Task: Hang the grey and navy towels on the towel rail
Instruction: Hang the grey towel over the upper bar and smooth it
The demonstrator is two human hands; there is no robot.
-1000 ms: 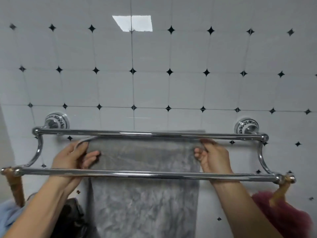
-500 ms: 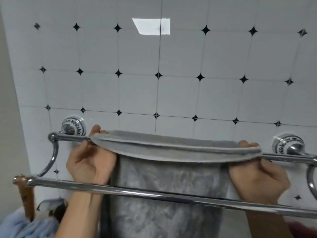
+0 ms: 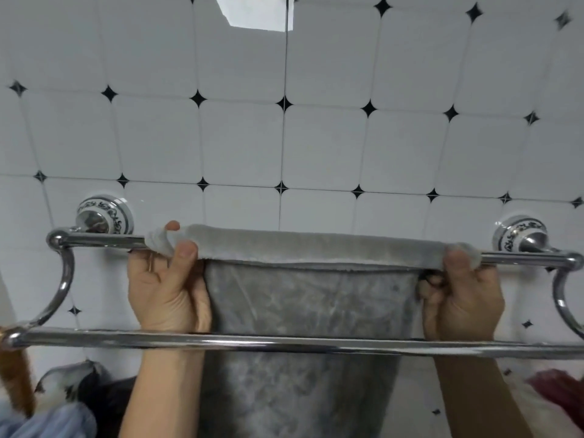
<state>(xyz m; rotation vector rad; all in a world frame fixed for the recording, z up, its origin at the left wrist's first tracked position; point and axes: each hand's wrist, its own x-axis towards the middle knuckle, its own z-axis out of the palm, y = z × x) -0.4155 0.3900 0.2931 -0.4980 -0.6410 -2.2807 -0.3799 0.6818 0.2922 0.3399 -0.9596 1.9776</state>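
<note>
Over the rear bar of the rail (image 3: 104, 240), the towel (image 3: 309, 298) hangs; left hand (image 3: 167, 289) and right hand (image 3: 463, 298) pinch its upper corners.

Grey towel (image 3: 303, 298) draped over the chrome towel rail's (image 3: 104, 240) rear bar, hanging down.

The double towel rail (image 3: 284, 341) is polished chrome, mirror-bright, its round wall mounts (image 3: 106, 214) glazed white ceramic with a dark blue pattern, the grey towel (image 3: 309, 305) over the back bar is soft, matt, plush cloth with a brushed nap, and the wall tiles (image 3: 322, 147) are smooth glossy white.
</note>
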